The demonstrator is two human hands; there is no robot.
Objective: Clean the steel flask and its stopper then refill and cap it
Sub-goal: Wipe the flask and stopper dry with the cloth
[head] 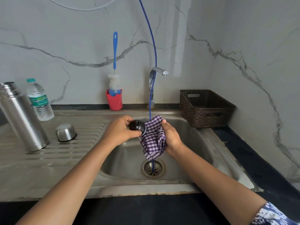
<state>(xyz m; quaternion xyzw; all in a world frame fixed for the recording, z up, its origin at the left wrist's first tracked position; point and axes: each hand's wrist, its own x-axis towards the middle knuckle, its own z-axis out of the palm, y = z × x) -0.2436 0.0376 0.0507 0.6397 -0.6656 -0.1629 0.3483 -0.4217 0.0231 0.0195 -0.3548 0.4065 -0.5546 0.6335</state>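
Left grip (120, 131) round stopper (137, 125), its end against checked cloth (154, 141) in right grip (172, 137)

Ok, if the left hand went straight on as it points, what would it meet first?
Likely the checked cloth bunched in the right hand: the left hand points rightward, its stopper seemingly touching it.

I see brushed, softly shining steel on the flask (21, 117) at nine o'clock and on the sink (201, 143). The stopper (138, 125) looks like dark glossy plastic, and the checked cloth (154, 140) against it is soft woven fabric. At two o'clock, the brown basket (206, 109) is matt perforated plastic.
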